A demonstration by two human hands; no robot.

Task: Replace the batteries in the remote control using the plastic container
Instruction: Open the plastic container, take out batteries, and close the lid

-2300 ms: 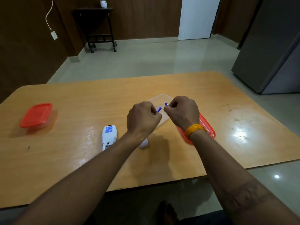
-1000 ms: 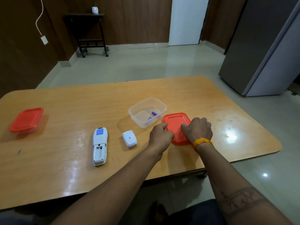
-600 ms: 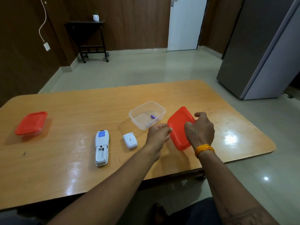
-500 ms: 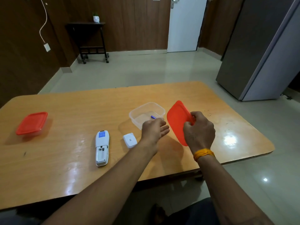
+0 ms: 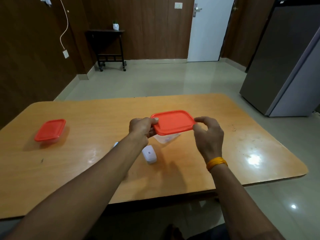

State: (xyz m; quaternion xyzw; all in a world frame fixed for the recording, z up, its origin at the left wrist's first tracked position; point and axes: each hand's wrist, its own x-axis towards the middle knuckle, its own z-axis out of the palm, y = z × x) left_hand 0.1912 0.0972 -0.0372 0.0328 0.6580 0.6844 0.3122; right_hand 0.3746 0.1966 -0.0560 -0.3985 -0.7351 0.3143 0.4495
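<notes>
I hold a red lid point(image 5: 173, 122) flat over the clear plastic container point(image 5: 165, 139), whose near corner shows below it; I cannot tell whether the lid rests on the rim. My left hand point(image 5: 141, 128) pinches the lid's left edge. My right hand point(image 5: 208, 134) holds its right corner between thumb and fingertips. The white battery cover point(image 5: 149, 154) lies on the table just in front of the container. Only the tip of the white remote point(image 5: 115, 144) shows; my left forearm hides the rest. The batteries are not visible.
A second closed container with a red lid point(image 5: 50, 129) stands at the table's left. The wooden table point(image 5: 242, 153) ends close to my body. A grey fridge point(image 5: 285, 66) stands beyond its right side.
The batteries were dropped into the clear container. My right hand lifted the red lid off the table, and both hands brought it level over the container.
</notes>
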